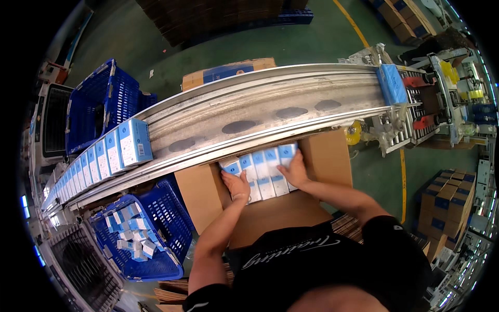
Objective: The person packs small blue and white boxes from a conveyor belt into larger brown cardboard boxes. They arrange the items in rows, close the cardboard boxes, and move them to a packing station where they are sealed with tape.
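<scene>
An open cardboard carton (267, 221) with its flaps spread sits in front of me, below the conveyor. Inside it, small white-and-blue boxes (260, 165) stand side by side in rows. My left hand (237, 185) grips the left end of the group, its fingers along the outer box. Over at the right end, my right hand (294, 170) has its fingers on the outer box and its thumb across the neighbouring one. The row sits between both hands. The carton's bottom is hidden by the boxes.
A metal conveyor (291, 93) crosses ahead, with a line of small boxes (112, 148) at its left and a blue package (391, 86) at its right. Blue baskets stand left; the lower basket (171, 260) holds loose small boxes. Stacked cartons (448, 203) stand right.
</scene>
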